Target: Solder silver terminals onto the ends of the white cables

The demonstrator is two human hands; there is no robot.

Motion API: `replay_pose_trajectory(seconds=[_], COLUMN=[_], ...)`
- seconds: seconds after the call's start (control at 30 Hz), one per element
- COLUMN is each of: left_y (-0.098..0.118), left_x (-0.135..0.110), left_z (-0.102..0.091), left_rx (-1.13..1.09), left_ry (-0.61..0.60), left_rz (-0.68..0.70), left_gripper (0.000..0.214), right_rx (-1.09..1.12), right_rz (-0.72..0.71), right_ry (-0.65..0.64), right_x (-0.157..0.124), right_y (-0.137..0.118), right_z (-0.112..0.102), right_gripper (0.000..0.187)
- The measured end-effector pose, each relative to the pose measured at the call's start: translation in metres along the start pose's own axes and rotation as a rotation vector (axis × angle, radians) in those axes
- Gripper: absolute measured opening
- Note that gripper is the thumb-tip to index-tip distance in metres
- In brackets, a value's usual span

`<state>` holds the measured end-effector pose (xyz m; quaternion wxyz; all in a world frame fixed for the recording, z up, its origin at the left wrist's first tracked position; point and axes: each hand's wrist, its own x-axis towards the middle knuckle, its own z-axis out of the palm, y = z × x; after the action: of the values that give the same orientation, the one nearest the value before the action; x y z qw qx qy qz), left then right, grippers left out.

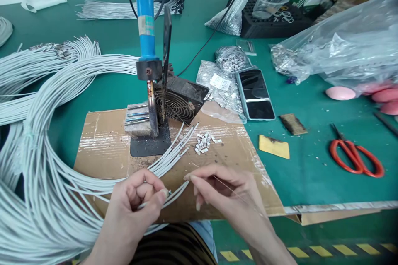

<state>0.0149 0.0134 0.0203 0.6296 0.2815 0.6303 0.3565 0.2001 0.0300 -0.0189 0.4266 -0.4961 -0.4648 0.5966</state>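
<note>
My left hand [137, 203] is closed in a pinch on the end of a white cable, whose tip pokes out past the thumb. Across from it, my right hand [226, 190] pinches a thin solder wire [228, 188] that trails back over the wrist. Between and behind my hands, loose ends of white cables [169, 161] fan over a cardboard sheet [102, 136]. Small flat metal pieces [204, 143] lie scattered beyond my right hand. A blue-handled soldering iron [146, 29] is mounted upright, tip down, beside a grey block [137, 120].
A thick coil of white cables [40, 153] fills the left side. Behind the cardboard is a small black fan [183, 99]. To the right are a phone [256, 95], a yellow sponge [273, 146], a brown pad [293, 124] and red-handled scissors [356, 157]. Plastic bags [342, 45] lie farther back.
</note>
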Motion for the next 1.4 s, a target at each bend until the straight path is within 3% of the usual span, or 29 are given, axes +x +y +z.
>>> replay_pose_trajectory(seconds=[0.1, 0.2, 0.3, 0.4, 0.53, 0.67, 0.73, 0.83, 1.0, 1.23, 1.4], left_y=[0.001, 0.000, -0.002, -0.004, -0.004, -0.002, -0.002, -0.002, -0.003, -0.008, -0.009], left_x=[0.000, 0.001, 0.001, 0.003, 0.007, 0.011, 0.012, 0.012, 0.012, 0.012, 0.009], left_z=[0.001, 0.004, 0.005, 0.004, 0.001, -0.002, -0.001, 0.000, 0.001, -0.002, -0.002], left_rx=[-0.028, -0.057, -0.064, -0.062, -0.051, -0.054, -0.060, -0.071, -0.072, -0.109, -0.125], left_ry=[-0.008, -0.012, -0.008, -0.017, -0.003, 0.079, 0.091, 0.102, 0.109, 0.080, 0.081], left_rz=[-0.006, -0.010, -0.016, -0.012, -0.014, -0.021, -0.018, 0.002, 0.011, 0.041, 0.049], left_gripper=[0.030, 0.032, 0.034, 0.034, 0.032, 0.030, 0.028, 0.026, 0.026, 0.029, 0.029], right_rx=[-0.184, -0.322, -0.364, -0.345, -0.348, -0.469, -0.578, -0.723, -0.853, -0.927, -0.927], right_rz=[-0.105, -0.253, -0.403, -0.462, -0.403, -0.310, -0.283, -0.256, -0.220, -0.168, -0.135], right_ry=[-0.118, -0.203, -0.214, -0.141, 0.051, 0.392, 0.478, 0.407, 0.224, 0.230, 0.239], right_x=[0.003, 0.007, 0.006, 0.003, 0.004, 0.021, 0.034, 0.049, 0.051, 0.034, 0.030], right_y=[-0.005, -0.010, -0.009, -0.002, 0.011, 0.021, 0.023, 0.023, 0.017, 0.017, 0.015], right_z=[0.004, 0.014, 0.026, 0.036, 0.022, -0.033, -0.061, -0.083, -0.084, -0.076, -0.072], right_gripper=[0.037, 0.035, 0.029, 0.026, 0.035, 0.031, 0.022, 0.016, 0.016, 0.024, 0.019])
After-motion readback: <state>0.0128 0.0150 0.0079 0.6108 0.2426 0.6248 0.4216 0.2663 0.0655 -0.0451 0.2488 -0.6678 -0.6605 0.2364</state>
